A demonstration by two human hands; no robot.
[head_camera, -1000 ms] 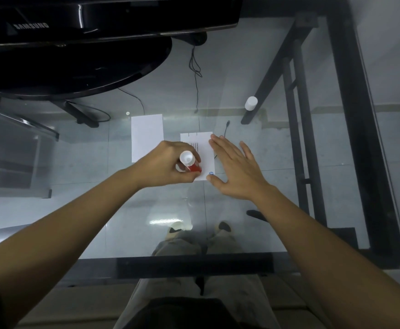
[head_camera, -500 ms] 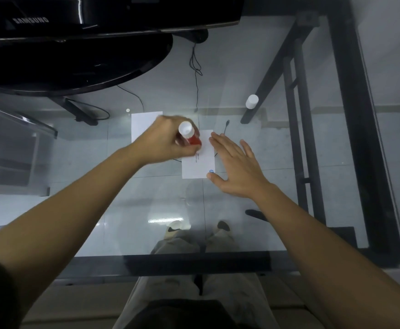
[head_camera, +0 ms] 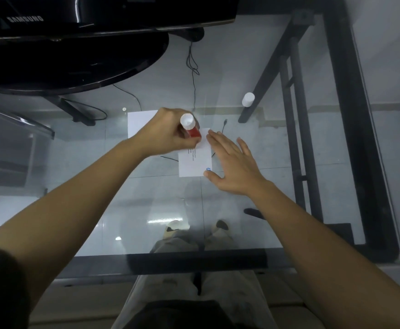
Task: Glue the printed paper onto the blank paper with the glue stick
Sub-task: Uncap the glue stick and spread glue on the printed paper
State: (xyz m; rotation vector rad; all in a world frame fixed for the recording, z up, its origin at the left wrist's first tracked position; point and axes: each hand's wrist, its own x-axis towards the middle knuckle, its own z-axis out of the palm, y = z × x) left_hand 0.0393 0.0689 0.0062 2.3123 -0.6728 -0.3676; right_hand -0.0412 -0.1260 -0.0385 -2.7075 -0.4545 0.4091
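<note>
Glue stick (head_camera: pixel 190 128) gripped in left fingers (head_camera: pixel 182 136) — over printed paper (head_camera: pixel 194 162), right hand (head_camera: pixel 232 165) flat beside

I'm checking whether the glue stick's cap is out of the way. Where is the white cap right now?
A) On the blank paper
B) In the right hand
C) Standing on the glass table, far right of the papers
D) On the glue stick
C: the white cap stands alone on the glass table, beyond the right hand, while the left hand holds the glue stick.
</note>
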